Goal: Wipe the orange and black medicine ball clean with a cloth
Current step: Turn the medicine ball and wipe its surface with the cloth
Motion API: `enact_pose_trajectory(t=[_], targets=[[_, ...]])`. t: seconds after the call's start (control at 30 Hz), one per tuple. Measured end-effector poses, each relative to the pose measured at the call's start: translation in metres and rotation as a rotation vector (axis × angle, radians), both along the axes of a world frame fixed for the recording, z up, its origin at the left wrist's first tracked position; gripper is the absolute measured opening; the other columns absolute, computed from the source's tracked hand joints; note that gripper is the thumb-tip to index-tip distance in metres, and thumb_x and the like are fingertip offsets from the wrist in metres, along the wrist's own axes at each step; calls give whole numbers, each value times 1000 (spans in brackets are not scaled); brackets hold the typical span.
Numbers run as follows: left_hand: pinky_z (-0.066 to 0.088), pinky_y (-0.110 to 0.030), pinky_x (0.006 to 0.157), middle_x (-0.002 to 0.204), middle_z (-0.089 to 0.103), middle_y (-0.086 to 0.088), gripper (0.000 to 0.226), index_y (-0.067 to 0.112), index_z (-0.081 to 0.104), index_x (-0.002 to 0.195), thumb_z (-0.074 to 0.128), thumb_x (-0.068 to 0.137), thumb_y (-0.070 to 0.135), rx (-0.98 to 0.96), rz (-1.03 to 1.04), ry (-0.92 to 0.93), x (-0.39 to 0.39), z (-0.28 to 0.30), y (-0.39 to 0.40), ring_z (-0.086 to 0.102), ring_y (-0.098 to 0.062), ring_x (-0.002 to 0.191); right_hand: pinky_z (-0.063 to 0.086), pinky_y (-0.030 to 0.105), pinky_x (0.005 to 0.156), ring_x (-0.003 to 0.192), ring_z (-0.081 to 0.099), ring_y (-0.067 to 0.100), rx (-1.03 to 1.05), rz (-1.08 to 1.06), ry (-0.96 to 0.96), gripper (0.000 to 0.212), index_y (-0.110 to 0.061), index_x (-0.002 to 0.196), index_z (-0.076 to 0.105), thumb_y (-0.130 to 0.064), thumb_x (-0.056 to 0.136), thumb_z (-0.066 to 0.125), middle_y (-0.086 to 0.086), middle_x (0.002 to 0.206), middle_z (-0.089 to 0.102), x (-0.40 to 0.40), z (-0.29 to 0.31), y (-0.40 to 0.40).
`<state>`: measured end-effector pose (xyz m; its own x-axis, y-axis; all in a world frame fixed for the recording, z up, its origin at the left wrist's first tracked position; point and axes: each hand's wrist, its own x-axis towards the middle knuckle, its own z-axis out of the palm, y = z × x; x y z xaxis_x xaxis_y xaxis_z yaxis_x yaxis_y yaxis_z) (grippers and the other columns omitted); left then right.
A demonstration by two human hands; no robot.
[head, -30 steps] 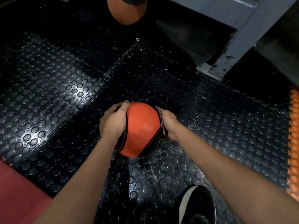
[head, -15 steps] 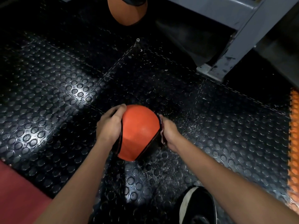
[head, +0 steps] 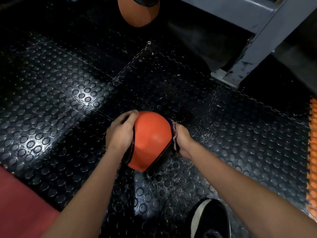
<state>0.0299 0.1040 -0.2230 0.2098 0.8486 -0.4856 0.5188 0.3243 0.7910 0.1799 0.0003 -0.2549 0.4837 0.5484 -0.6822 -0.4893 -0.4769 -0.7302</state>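
The orange and black medicine ball (head: 152, 140) is held above the studded black floor, orange panel facing up. My left hand (head: 120, 133) grips its left side, thumb curled over the top edge. On the ball's right side my right hand (head: 181, 136) presses a cloth (head: 173, 133) against the black panel; only a thin pale and dark edge of the cloth shows between hand and ball. The ball's underside and far side are hidden.
A second orange and black ball (head: 137, 11) lies at the top centre. A grey metal frame (head: 257, 40) with a foot plate stands at the upper right. A red mat (head: 18, 203) lies lower left, an orange studded strip (head: 313, 152) runs along the right edge, my black shoe (head: 209, 219) is at the bottom.
The ball and both hands have drifted slightly lower and left in view, and the ball has turned a little between the hands. Both hands keep their hold.
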Motion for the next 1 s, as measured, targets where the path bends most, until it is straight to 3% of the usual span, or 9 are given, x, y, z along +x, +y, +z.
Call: enact_pose_trajectory(t=[0.07,0.13,0.3,0.4,0.57,0.63,0.73,0.87,1.0], targets=[[45,-40,105,115,67,13,15,56,66,89,59,90,69,-10,6,4,3,0,2,59,-21,115,45,27,61,58,51,19,-30,-10,-15,55,-15,63,64,-34,109,40,3,57,53,-1,0,2],[45,-37,99,118,67,10,18,53,68,96,60,90,68,-33,26,-2,3,-2,4,58,-21,114,56,35,72,69,65,29,9,-55,-112,47,-3,99,72,-40,107,45,14,74,67,-7,2,8],[48,-47,109,122,71,4,58,41,75,112,60,71,80,-80,93,-19,-2,-7,11,64,-28,115,53,33,89,102,66,12,273,62,-544,33,-30,122,70,-47,103,49,-6,112,68,-31,-2,7],[49,-51,108,119,72,5,65,45,74,113,58,64,84,-96,101,-24,-2,-6,9,65,-29,114,59,51,78,84,66,31,273,-54,-287,31,-27,113,69,-35,110,39,29,102,64,-31,-5,-3],[49,-47,106,120,70,8,44,48,73,109,58,79,78,-65,64,2,5,2,5,62,-26,115,56,29,70,92,68,24,-25,-95,29,41,-17,96,69,-32,112,33,9,97,72,-22,-15,-20],[47,-46,107,123,67,7,43,49,71,113,56,84,77,-54,51,23,8,3,5,60,-26,118,53,28,68,81,65,24,-15,-101,-22,40,-14,99,67,-39,110,38,13,89,66,-16,-9,-12],[46,-49,109,127,68,5,47,51,70,114,53,82,80,-34,37,25,8,5,4,60,-28,120,40,21,41,49,55,15,129,-42,-247,36,-17,107,68,-41,109,41,1,62,59,-10,16,5],[46,-50,109,128,68,3,55,50,70,115,50,77,84,-36,18,24,6,4,5,59,-29,120,38,20,36,41,54,9,172,127,-381,31,-27,118,69,-40,109,42,-4,58,59,-8,25,14],[46,-41,99,130,66,-5,51,38,71,120,53,87,72,-31,139,10,2,2,3,59,-32,113,34,13,37,37,41,5,32,-167,64,35,-21,97,64,-37,111,36,-12,40,48,-13,-2,0]])
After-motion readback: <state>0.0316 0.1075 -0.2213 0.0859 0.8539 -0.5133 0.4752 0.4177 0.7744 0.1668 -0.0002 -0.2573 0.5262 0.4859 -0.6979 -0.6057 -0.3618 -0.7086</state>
